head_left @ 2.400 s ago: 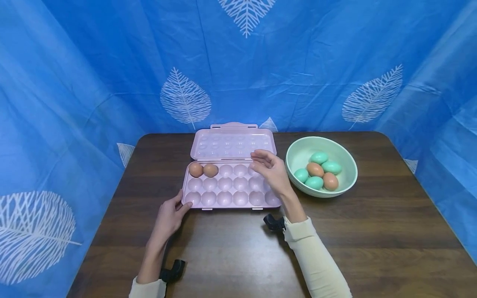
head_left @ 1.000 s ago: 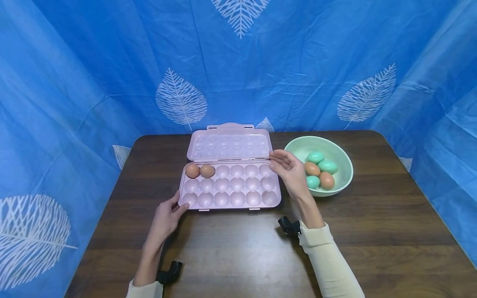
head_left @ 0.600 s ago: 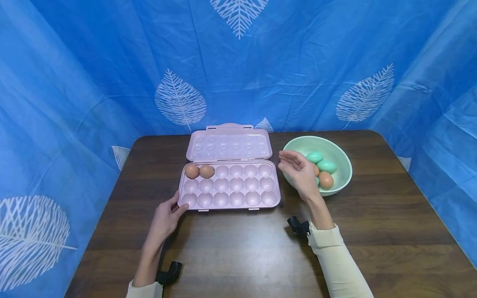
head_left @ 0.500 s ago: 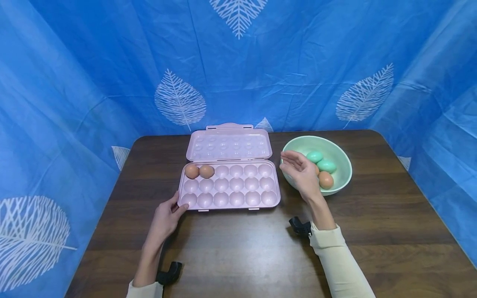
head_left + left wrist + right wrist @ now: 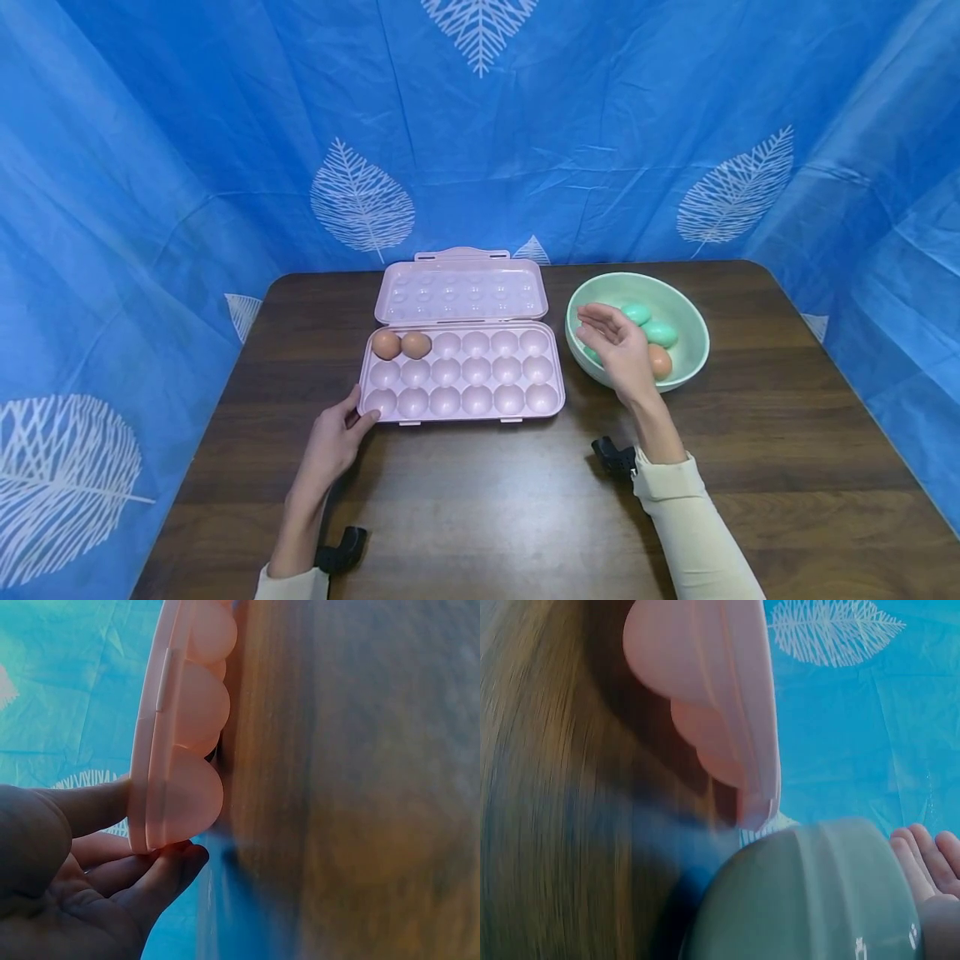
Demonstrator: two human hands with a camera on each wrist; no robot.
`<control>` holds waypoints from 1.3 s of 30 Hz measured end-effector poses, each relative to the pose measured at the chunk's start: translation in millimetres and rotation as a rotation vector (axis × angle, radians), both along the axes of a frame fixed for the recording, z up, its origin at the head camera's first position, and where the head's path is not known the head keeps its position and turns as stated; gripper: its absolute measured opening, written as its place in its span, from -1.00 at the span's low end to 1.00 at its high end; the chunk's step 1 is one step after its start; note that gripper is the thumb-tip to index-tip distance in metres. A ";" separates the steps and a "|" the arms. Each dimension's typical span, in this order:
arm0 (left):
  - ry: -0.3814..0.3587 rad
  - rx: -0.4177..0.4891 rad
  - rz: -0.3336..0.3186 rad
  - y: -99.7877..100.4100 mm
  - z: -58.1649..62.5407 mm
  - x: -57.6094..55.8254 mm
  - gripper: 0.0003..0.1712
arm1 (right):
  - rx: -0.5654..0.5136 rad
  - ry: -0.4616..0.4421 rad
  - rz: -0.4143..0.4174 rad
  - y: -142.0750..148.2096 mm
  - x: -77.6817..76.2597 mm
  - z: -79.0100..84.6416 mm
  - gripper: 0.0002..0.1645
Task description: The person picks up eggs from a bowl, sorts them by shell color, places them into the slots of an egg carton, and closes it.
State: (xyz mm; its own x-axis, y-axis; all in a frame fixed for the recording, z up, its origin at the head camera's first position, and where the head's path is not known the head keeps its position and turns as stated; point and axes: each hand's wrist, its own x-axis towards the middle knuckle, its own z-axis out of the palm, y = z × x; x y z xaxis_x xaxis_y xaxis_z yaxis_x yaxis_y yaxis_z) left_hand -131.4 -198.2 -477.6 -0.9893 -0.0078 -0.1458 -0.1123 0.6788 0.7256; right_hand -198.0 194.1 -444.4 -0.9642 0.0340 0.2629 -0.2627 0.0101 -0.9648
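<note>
2 brn eggs (image 5: 386, 345) in tray (image 5: 476, 372) l hand (image 5: 334, 440) pinches, r hand (image 5: 624, 352) loose-fingered over egg bowl (image 5: 686, 312)

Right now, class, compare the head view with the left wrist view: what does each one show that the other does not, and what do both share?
Only the head view shows the right hand at the green bowl, the green eggs, the brown eggs and the open lid.

Only the left wrist view shows the bulging undersides of the cups.

Both show the left hand gripping a corner of the pink tray, the table and the blue curtain with white leaf prints.
</note>
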 end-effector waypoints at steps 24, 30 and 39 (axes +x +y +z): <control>-0.039 0.014 0.009 -2.1 -1.5 -0.9 -0.26 | 0.289 -0.205 -0.152 40.1 -14.5 2.7 -0.53; -0.061 0.026 0.018 -1.2 -1.5 -0.3 -0.25 | 0.344 -0.216 -0.144 46.7 -18.3 0.0 -0.52; -0.050 0.034 0.021 -0.3 -0.9 -1.7 -0.26 | 0.393 -0.310 -0.086 56.7 -19.4 -2.1 -0.44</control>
